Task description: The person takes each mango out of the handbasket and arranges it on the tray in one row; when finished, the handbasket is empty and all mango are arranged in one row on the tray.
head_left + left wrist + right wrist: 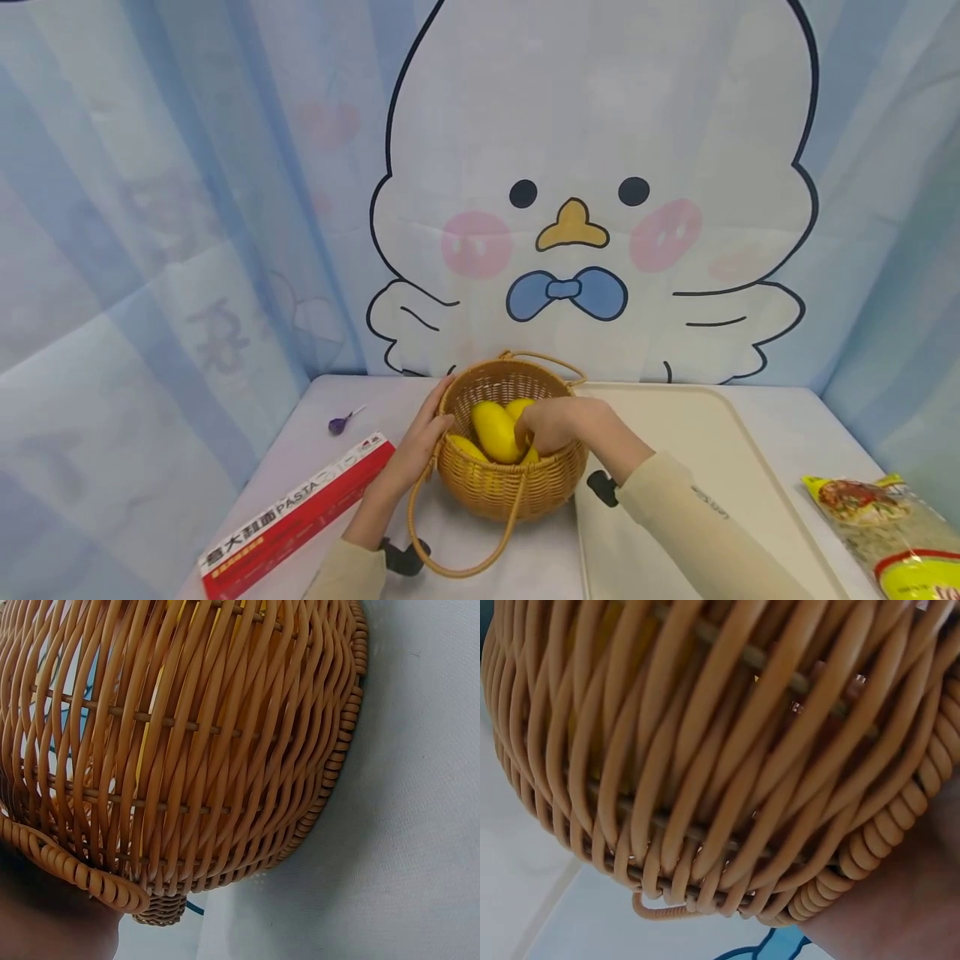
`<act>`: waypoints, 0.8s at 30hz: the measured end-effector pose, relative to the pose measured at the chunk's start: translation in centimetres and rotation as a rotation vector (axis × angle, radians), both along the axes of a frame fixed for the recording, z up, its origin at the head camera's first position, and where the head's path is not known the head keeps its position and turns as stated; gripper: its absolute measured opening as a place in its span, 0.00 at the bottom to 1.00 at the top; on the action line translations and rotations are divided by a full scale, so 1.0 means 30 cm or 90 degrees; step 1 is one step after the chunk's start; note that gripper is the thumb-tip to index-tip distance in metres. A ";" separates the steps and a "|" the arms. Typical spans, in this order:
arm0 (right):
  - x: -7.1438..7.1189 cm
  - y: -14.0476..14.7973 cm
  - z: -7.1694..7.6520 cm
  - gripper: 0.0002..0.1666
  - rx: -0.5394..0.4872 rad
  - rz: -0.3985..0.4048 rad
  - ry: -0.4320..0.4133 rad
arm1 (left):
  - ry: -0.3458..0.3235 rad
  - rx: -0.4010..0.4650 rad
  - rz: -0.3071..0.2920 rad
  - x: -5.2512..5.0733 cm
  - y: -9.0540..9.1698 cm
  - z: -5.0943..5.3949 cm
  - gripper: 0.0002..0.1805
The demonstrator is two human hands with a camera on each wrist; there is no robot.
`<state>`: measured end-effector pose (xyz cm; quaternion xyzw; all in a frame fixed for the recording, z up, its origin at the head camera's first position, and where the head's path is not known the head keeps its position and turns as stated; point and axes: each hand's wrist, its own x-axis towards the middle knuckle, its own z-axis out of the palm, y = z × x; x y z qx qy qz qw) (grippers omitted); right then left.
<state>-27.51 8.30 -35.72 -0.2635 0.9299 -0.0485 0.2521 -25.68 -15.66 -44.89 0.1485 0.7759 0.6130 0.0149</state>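
Note:
A round wicker basket (491, 492) stands on the table with several yellow mangoes (495, 433) inside. My left hand (420, 437) holds its left rim, thumb over the edge and fingers along the outside. Over the right rim, my right hand (558, 423) reaches in among the mangoes with bent fingers. Its fingertips are hidden, so whether it grips a mango cannot be told. Both wrist views are mostly filled by the woven basket wall (225, 750), with yellow showing faintly through the gaps. One rope-like handle (465, 573) hangs at the front, another lies behind.
A beige tray (675, 400) lies right of the basket, under my right forearm. Left are a red and white pasta box (300, 517) and a small purple lollipop (339, 425). A printed food bag (885, 525) lies far right. A curtain hangs behind the table.

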 end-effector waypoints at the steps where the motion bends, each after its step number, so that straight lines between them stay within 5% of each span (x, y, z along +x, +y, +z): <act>1: 0.000 0.000 0.001 0.22 0.001 -0.002 -0.001 | -0.001 0.000 0.000 0.000 0.000 0.000 0.32; 24: -0.006 0.009 0.000 0.24 -0.048 -0.014 0.007 | 0.005 -0.002 0.009 0.002 0.007 -0.001 0.32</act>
